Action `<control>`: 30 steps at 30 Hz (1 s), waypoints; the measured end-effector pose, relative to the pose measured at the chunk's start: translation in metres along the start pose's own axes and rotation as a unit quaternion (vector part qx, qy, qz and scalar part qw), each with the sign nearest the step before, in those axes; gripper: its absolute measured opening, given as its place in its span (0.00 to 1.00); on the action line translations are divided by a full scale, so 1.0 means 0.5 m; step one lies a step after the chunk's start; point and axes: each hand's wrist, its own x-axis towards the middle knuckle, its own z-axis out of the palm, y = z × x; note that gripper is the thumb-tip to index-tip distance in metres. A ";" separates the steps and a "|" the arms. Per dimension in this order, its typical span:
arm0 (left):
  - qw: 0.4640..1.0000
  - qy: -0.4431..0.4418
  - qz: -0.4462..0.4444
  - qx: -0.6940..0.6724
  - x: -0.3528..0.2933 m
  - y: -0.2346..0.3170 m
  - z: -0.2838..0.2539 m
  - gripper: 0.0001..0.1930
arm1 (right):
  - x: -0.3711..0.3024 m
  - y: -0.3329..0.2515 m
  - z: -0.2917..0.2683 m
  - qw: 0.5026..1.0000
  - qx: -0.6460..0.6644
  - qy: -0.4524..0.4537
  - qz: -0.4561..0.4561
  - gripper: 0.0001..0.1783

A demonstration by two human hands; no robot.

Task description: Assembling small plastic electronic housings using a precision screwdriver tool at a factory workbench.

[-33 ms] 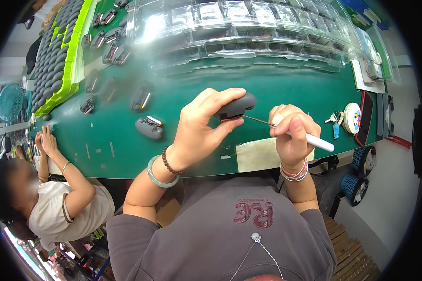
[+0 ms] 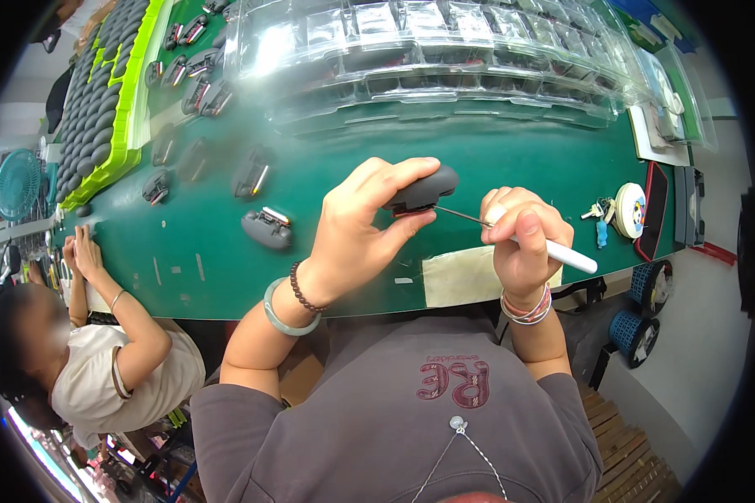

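My left hand (image 2: 356, 222) is closed on a dark grey rounded plastic case (image 2: 426, 189), thumb below and fingers on top, above the table. A strip of red shows on its underside by the thumb. In my right hand (image 2: 524, 239) is a white-handled tool (image 2: 569, 256) with a thin metal shaft. The shaft slants up to the left and its tip meets the lower edge of the case; the tip's shape is too small to make out. A similar grey case (image 2: 267, 228) lies on the green table left of my left wrist.
Several more grey cases (image 2: 205, 96) lie at the far left, beside a lime-green tray (image 2: 126, 126) of dark rounded pieces. Stacked clear plastic trays (image 2: 445, 63) stand at the back. A yellowish sheet (image 2: 457, 278), keys (image 2: 600, 211) and a round pouch (image 2: 629, 211) lie rightward. A co-worker (image 2: 130, 344) sits left.
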 end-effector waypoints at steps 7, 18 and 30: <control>1.000 0.006 -0.021 -0.015 0.019 -0.001 -0.009 0.25 | 0.020 0.000 0.002 1.000 -0.002 0.007 -0.012 0.19; 0.998 -0.026 -0.052 0.023 -0.010 0.022 -0.009 0.24 | -0.006 -0.018 0.010 0.999 -0.041 0.012 0.006 0.19; 0.966 -0.052 -0.134 -0.215 -0.003 0.016 -0.016 0.26 | 0.009 -0.017 0.014 0.990 0.074 0.087 0.080 0.22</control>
